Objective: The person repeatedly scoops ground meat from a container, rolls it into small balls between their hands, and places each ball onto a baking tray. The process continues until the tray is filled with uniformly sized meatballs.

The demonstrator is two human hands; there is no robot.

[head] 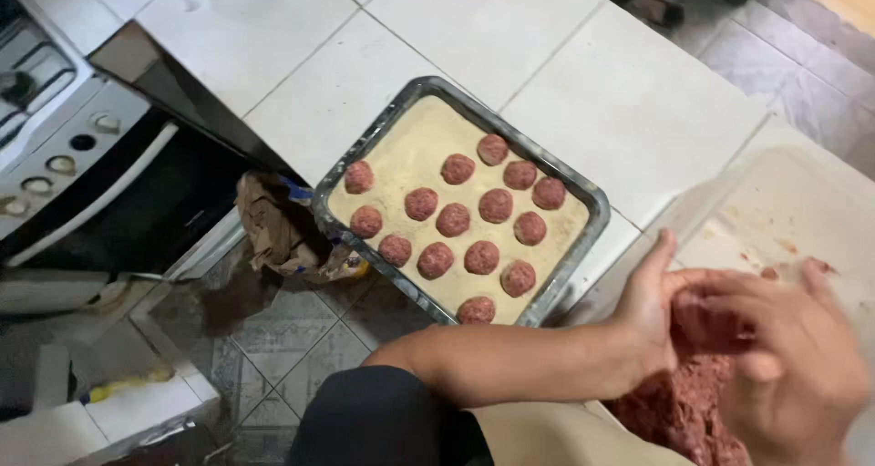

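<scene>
Fingers (702, 288) of both hands curl around a lump of raw mince (706, 325), pressed between the left hand (652, 316) and the blurred right hand (793, 366) at the lower right. Under them sits more mince (679, 416) in a pale tub (793, 202) smeared with meat. Just left of the hands, a glass dish (401, 111) rests on the white tiled surface (592, 83), its near corner hanging over the edge; it holds a beige layer with fourteen meatballs (453, 219) in rough rows. The left forearm lies just below the dish's near rim. Below the surface lie a crumpled brown bag (278, 225) and patterned floor tiles, with a stove (64, 138) at far left.
</scene>
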